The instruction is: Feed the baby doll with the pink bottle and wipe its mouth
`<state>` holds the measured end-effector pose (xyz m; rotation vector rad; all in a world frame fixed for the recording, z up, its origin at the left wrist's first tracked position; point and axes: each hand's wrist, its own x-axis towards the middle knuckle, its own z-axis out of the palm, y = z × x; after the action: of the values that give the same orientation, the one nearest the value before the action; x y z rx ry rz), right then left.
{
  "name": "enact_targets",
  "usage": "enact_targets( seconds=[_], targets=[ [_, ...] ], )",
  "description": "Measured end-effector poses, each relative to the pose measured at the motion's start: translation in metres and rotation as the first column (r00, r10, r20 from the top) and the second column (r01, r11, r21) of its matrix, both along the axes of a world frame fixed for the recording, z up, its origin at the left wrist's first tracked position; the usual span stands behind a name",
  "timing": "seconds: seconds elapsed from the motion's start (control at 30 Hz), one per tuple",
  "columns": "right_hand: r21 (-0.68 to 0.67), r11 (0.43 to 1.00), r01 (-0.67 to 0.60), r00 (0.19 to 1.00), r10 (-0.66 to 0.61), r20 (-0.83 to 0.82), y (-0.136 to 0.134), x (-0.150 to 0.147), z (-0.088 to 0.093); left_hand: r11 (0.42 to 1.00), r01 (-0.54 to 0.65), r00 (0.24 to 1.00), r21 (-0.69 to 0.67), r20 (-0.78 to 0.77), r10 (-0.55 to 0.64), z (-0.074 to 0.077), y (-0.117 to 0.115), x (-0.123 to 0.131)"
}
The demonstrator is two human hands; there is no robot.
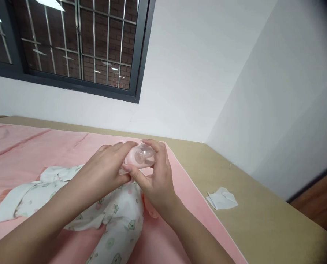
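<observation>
Both hands meet above the pink sheet (37, 146) around a small pink baby bottle (141, 157) with a clear domed cap. My left hand (104, 172) wraps the bottle's body from the left, fingers curled. My right hand (155, 179) pinches the clear cap with thumb and fingers. Under my forearms lies a white baby garment (119, 216) printed with small animals. A bit of a doll's pink skin (151, 211) shows beside my right wrist.
The sheet covers a tan mattress (262, 220) set in a room corner. A folded white cloth (222, 198) lies on the bare tan part to the right. A barred window (78, 44) is in the white wall behind.
</observation>
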<state>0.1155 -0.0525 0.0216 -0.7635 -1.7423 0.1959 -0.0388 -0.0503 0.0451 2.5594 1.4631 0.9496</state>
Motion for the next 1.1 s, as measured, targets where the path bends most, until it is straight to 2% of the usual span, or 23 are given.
enact_targets(
  seconds=[0.13,0.33,0.6,1.1],
  targets=[
    [-0.011,1.0,-0.021,0.998,0.022,0.062,0.0,0.004,0.003,0.999,-0.045,0.998,-0.031,-0.053,0.043,0.003,-0.003,0.001],
    [-0.073,0.994,-0.078,0.995,0.082,0.057,0.002,0.01,0.005,0.991,-0.035,0.998,-0.127,-0.057,0.028,0.005,-0.002,0.002],
    [-0.167,0.977,-0.134,0.989,0.141,0.033,-0.001,0.014,0.008,0.99,-0.005,0.998,-0.138,-0.063,-0.003,0.005,0.0,0.003],
    [-0.189,0.961,-0.202,0.977,0.211,0.028,0.002,0.018,0.011,0.989,0.02,0.999,-0.147,-0.045,-0.027,0.001,0.004,0.0]
  ],
)
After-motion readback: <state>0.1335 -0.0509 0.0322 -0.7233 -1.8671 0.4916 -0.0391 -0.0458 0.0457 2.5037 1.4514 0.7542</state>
